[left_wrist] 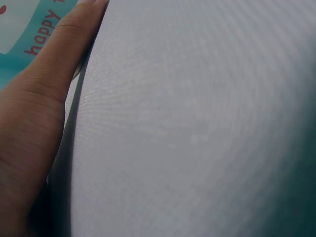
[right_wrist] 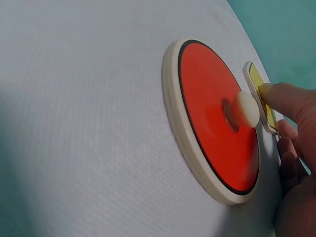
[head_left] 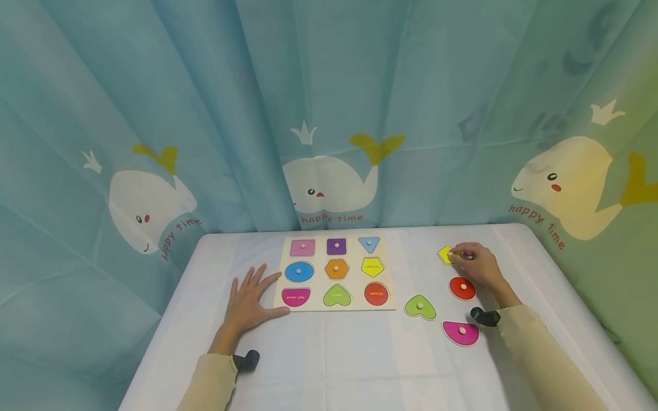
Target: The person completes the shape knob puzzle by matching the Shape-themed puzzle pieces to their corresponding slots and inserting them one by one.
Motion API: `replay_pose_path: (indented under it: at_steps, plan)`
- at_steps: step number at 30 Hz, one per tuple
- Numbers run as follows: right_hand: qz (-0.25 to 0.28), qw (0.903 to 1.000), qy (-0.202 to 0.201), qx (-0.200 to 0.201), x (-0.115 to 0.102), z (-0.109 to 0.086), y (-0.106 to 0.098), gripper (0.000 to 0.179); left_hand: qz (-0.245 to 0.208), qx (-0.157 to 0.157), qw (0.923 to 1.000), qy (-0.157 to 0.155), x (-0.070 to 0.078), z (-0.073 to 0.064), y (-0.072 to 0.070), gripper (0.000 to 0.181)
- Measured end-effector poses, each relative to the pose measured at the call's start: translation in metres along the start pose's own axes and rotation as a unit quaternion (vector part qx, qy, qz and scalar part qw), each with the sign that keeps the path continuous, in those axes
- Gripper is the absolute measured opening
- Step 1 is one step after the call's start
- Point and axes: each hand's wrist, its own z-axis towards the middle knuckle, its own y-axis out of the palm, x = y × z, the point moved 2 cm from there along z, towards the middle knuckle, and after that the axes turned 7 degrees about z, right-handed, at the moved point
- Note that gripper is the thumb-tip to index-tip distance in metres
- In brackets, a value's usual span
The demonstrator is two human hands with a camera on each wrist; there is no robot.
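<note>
A white puzzle board (head_left: 354, 285) lies flat on the table. My left hand (head_left: 249, 302) rests spread beside its left edge, with thumb and a finger touching it; the left wrist view shows the thumb (left_wrist: 54, 64). At the right, my right hand (head_left: 479, 265) pinches the knob of a yellow pentagon puzzle piece (head_left: 443, 256). That piece (right_wrist: 256, 81) lies on the tabletop in the right wrist view, partly covered by the fingers. Close to this hand is a red circular piece (head_left: 461, 290) with a white knob, large in the right wrist view.
A green heart piece (head_left: 418, 308) and a magenta half-round piece (head_left: 460, 334) lie right of the board. Knobbed pieces, among them an orange hexagon (head_left: 336, 269), sit in the board; its other shapes carry printed words. A blue whale-print curtain (head_left: 329, 114) hangs behind the table.
</note>
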Motion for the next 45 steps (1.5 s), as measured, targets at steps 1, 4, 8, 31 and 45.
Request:
replay_pose_path:
  at_steps: [1,4,8,31,45]
  plan:
    - [0.001,1.0000,0.002,0.001,0.000,0.000,0.000,0.029,-0.001,-0.003,1.0000,-0.002,0.000,0.000,0.000,0.097]
    - [0.000,1.0000,-0.001,0.001,0.000,0.001,0.001,0.029,-0.004,-0.008,0.9999,-0.004,-0.001,-0.001,0.002,0.097]
    - [-0.006,1.0000,0.000,-0.006,-0.004,-0.001,0.001,0.030,-0.006,-0.013,0.9999,-0.006,-0.001,-0.003,0.004,0.096]
    - [0.021,0.9935,-0.107,-0.032,-0.070,-0.003,0.025,0.021,-0.010,-0.015,0.9998,-0.007,0.001,-0.003,-0.001,0.094]
    - [0.052,0.9861,-0.148,-0.055,-0.100,-0.001,0.066,0.014,-0.006,-0.013,0.9999,-0.006,0.002,0.000,-0.002,0.094]
